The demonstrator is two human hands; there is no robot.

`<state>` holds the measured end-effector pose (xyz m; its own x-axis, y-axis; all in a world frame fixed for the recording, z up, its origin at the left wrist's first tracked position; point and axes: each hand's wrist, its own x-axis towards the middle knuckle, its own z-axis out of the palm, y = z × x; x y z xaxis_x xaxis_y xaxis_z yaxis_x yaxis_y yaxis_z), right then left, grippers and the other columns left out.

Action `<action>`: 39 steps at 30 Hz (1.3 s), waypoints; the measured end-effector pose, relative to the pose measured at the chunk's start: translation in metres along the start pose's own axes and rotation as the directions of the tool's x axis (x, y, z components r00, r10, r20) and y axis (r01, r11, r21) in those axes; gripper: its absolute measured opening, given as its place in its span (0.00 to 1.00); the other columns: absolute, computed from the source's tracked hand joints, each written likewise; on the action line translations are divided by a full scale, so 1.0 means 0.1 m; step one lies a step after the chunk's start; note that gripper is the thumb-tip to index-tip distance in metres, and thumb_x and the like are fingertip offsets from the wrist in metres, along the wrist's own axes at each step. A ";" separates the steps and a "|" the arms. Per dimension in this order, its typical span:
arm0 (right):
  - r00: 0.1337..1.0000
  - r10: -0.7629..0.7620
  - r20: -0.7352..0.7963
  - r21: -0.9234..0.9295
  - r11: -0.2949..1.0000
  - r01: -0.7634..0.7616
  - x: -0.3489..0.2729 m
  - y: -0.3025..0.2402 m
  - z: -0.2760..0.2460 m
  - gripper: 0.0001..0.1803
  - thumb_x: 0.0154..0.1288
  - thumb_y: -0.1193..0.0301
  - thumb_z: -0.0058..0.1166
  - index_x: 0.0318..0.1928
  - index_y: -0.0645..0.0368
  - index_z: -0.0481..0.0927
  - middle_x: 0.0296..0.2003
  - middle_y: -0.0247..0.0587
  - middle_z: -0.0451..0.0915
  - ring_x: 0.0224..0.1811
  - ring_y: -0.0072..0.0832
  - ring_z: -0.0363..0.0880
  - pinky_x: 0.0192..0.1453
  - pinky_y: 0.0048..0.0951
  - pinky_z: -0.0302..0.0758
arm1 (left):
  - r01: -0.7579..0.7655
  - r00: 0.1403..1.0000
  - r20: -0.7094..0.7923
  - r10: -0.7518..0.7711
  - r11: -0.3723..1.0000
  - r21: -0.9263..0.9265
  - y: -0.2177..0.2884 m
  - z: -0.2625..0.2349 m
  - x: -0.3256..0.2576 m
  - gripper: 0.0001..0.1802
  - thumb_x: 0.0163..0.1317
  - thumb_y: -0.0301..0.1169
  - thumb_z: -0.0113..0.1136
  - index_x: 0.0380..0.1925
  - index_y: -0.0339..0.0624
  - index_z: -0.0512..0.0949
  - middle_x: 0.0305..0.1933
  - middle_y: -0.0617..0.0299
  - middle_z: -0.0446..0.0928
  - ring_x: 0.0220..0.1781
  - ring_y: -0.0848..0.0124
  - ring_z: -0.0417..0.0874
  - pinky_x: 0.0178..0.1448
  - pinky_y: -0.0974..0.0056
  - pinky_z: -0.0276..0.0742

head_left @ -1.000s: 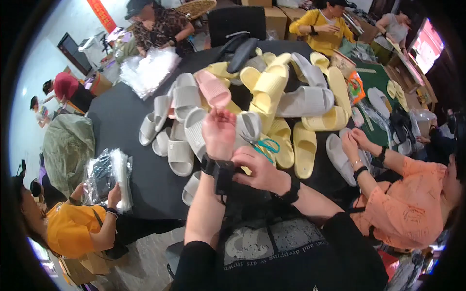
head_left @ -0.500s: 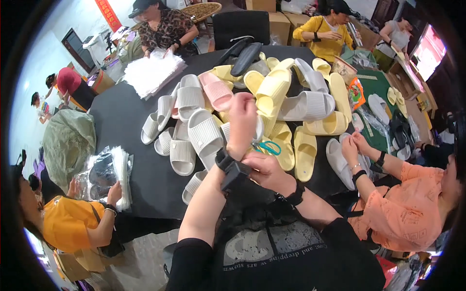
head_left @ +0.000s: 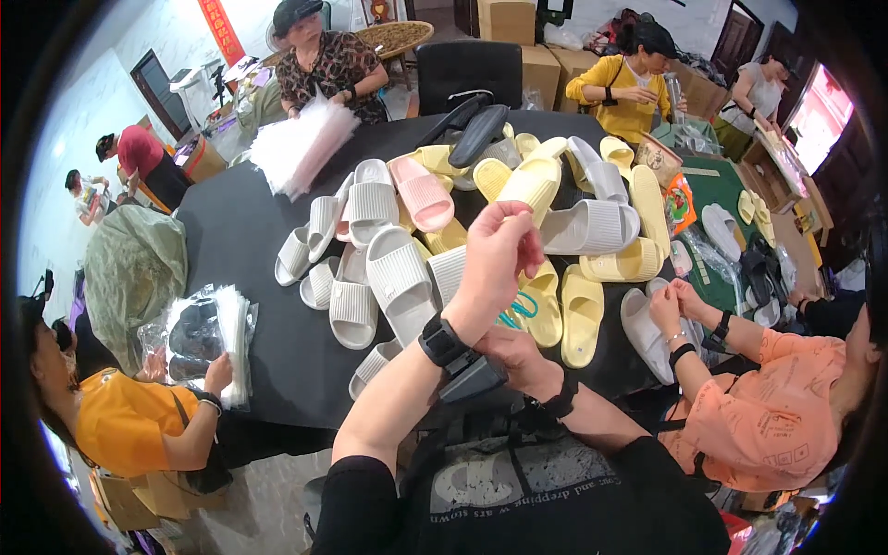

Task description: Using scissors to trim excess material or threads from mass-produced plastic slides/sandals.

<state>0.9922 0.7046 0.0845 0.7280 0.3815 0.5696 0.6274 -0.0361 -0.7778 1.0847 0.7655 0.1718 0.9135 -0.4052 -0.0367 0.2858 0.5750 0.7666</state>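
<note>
My left hand point(head_left: 504, 254) is raised over the slipper pile, fingers curled in and nothing visible in them. On its wrist sits a black wristband device point(head_left: 462, 356) with a dark box. My right hand point(head_left: 523, 359) is closed at the edge of that box; the box and left forearm partly hide its fingers. Just above the right hand lie teal-handled scissors point(head_left: 525, 306), partly covered by my left arm. Around them are yellow slippers point(head_left: 583, 316), grey slippers point(head_left: 400, 282) and a pink slipper point(head_left: 424, 192), all with open toes.
A black-covered table point(head_left: 231, 222) carries the pile. Across it a person holds white sheets point(head_left: 301, 143). At left, someone in orange handles clear bags point(head_left: 208, 338); at right, someone in a peach shirt touches a white slipper point(head_left: 645, 333). Black slippers point(head_left: 479, 129) lie at the back.
My left hand has lowered and shifted right, its wrist turning. My right hand stays at the wrist device. The person across has lifted and tilted the white sheets. The view has shifted slightly.
</note>
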 end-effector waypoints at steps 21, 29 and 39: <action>0.739 0.630 0.240 0.578 0.519 -0.630 0.01 -0.23 -0.10 0.09 0.60 0.70 0.50 0.39 0.61 0.76 0.30 0.30 0.78 0.34 0.16 0.74 0.39 0.19 0.70 | 0.514 0.831 0.418 -0.368 0.796 -0.319 -0.33 0.45 -0.72 0.04 0.63 0.24 0.45 0.36 0.40 0.69 0.18 0.61 0.67 0.13 0.72 0.66 0.13 0.70 0.59; 0.729 0.562 0.391 0.263 0.691 -0.674 0.01 -0.25 -0.08 0.08 0.58 0.73 0.51 0.38 0.60 0.76 0.31 0.31 0.78 0.35 0.17 0.75 0.39 0.20 0.71 | 0.540 0.793 0.487 -0.365 0.791 -0.288 -0.35 0.40 -0.78 0.04 0.63 0.24 0.46 0.37 0.41 0.69 0.18 0.61 0.67 0.14 0.72 0.67 0.14 0.71 0.59; 0.752 0.400 0.525 0.096 0.849 -0.519 0.15 -0.20 0.12 0.10 0.54 0.75 0.53 0.38 0.61 0.75 0.30 0.31 0.77 0.34 0.19 0.75 0.39 0.21 0.71 | 0.520 0.821 0.486 -0.298 0.743 -0.423 -0.35 0.45 -0.84 0.05 0.61 0.23 0.48 0.37 0.41 0.69 0.16 0.63 0.67 0.12 0.74 0.66 0.12 0.73 0.57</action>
<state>0.9876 0.7224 0.1056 0.6533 0.7568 -0.0223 0.1284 -0.1397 -0.9818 0.9852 0.7478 0.1770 0.5243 -0.8499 0.0533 0.8093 0.5168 0.2792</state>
